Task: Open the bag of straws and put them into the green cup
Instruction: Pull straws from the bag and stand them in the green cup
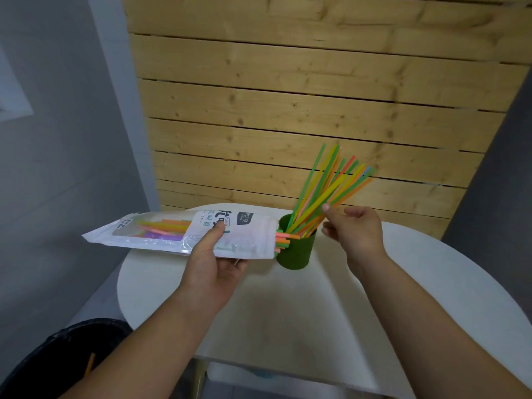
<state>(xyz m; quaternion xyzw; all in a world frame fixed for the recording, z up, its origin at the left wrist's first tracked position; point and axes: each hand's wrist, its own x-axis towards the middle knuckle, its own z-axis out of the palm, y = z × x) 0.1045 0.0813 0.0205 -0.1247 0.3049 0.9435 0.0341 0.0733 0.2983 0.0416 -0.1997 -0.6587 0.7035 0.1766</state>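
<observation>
Slatted wood wall [288, 96] behind, white round table [288, 312] in front, black bin [57, 361] down off its near left edge.

Here's the bag [253, 234], held level in the air over the table's left side. Its long axis runs left to right and its open mouth points right, straight at the cup [296, 251]. The cup stands upright toward the far edge of the table, and it's well stocked: a fan of straws [325, 191] leans up and to the right out of it.

The left hand [213, 260] has the bag clamped near the middle, thumb on the printed face and fingers curled underneath. The straw ends [283, 240], orange and pink, poke out of the mouth right at the cup's left rim, touching it or just short of it; hard to call from here.

The right hand [357, 228] sits just right of the cup, thumb tip against the leaning fan, the other fingers loosely curled and parted below it. Pinching or only touching? Can't tell.

My read: the job looks better than half done, with a good few straws left in the bag. The right hand is nearer those ends. It would reach left across the cup's rim, pinch them and draw them out rightward along the bag's axis. The risk is knocking the fan on the way.
</observation>
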